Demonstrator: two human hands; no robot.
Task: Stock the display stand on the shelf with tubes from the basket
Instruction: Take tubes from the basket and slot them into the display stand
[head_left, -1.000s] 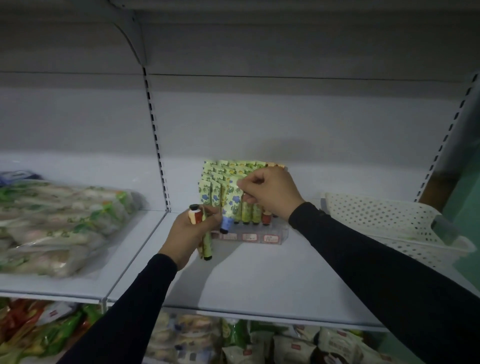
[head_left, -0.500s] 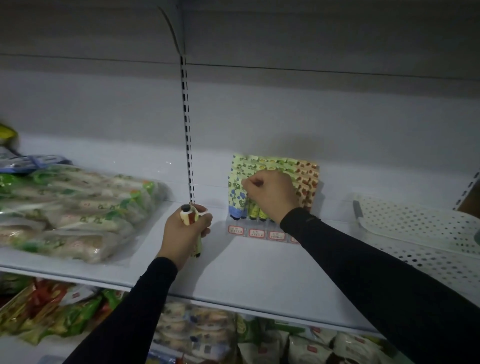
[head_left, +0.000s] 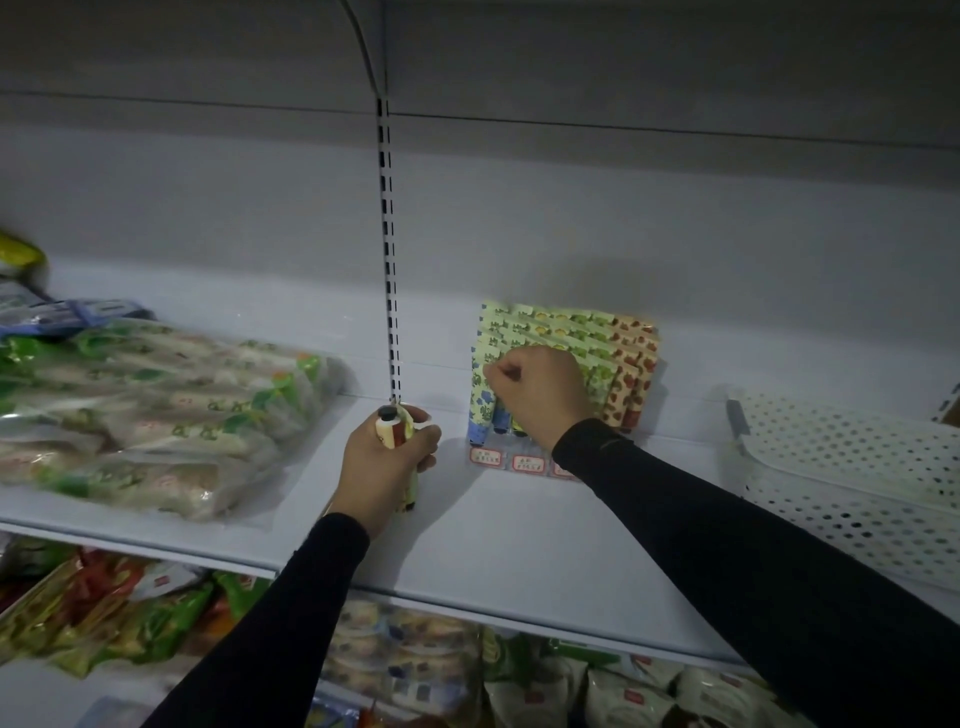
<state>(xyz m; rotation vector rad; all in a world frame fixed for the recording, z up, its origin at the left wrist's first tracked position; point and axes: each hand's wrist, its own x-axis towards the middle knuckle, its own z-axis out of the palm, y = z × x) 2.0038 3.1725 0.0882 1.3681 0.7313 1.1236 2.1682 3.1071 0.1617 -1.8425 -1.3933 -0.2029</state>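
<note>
A clear display stand (head_left: 519, 460) with red price labels sits on the white shelf (head_left: 519, 530), filled with rows of patterned tubes (head_left: 623, 358). My right hand (head_left: 540, 392) is curled in front of the stand's left side, its fingers pinching the flat top of a blue-flowered tube (head_left: 480, 410) in the front row. My left hand (head_left: 387, 457) grips a few tubes (head_left: 395, 426) upright in its fist, left of the stand, just above the shelf. The white perforated basket (head_left: 841, 467) stands at the right; its contents are hidden.
Bagged noodle packs (head_left: 156, 415) fill the shelf to the left. A slotted upright (head_left: 389, 249) runs up the back wall between the bays. Snack packets (head_left: 405, 654) crowd the shelf below.
The view has swung left, so the stand and basket sit further right in frame. My right hand has lowered the blue-flowered tube into the stand's front row. My left hand keeps its tubes.
</note>
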